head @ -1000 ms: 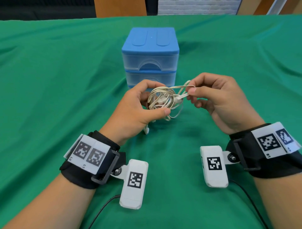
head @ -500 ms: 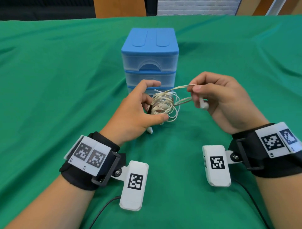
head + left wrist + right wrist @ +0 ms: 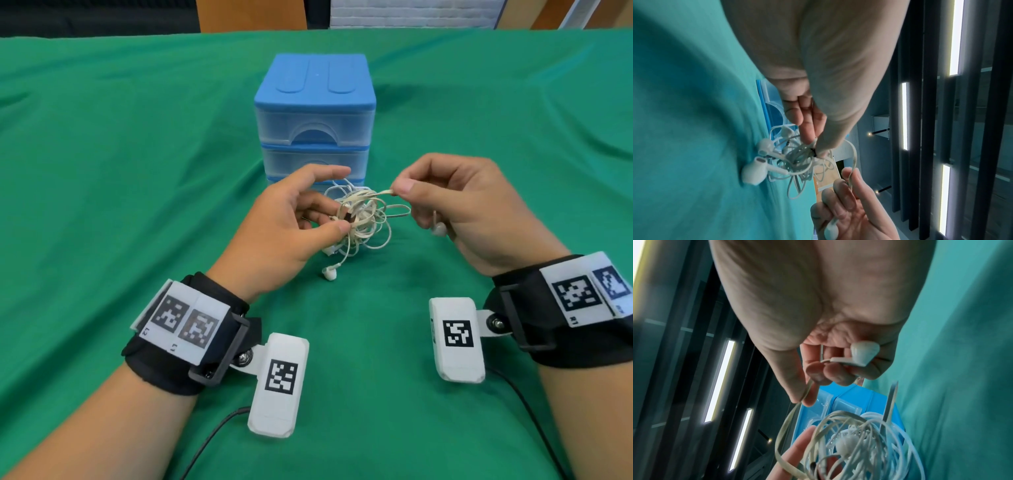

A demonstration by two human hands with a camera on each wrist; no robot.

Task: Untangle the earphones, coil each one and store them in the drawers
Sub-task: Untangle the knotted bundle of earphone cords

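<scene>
Untangling stage: left hand [image 3: 284,226] pinches the earphone tangle [image 3: 363,219]; right hand [image 3: 455,205] pinches a flat cable [image 3: 383,193], earbud [image 3: 863,353] tucked in its fingers.
Next, probably: feed that strand out through the loops; drawers [image 3: 315,137] unopened.

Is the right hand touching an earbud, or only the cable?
Touching. The right wrist view shows an earbud tucked under the right hand's curled fingers, while thumb and forefinger pinch the flat cable.

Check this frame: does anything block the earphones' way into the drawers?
Yes. The drawer unit shows its drawers closed, so one must be opened first. The earphone tangle is also not yet separated: the left hand pinches the bundle and the right hand pinches one flat cable. No other object lies between them.
</scene>
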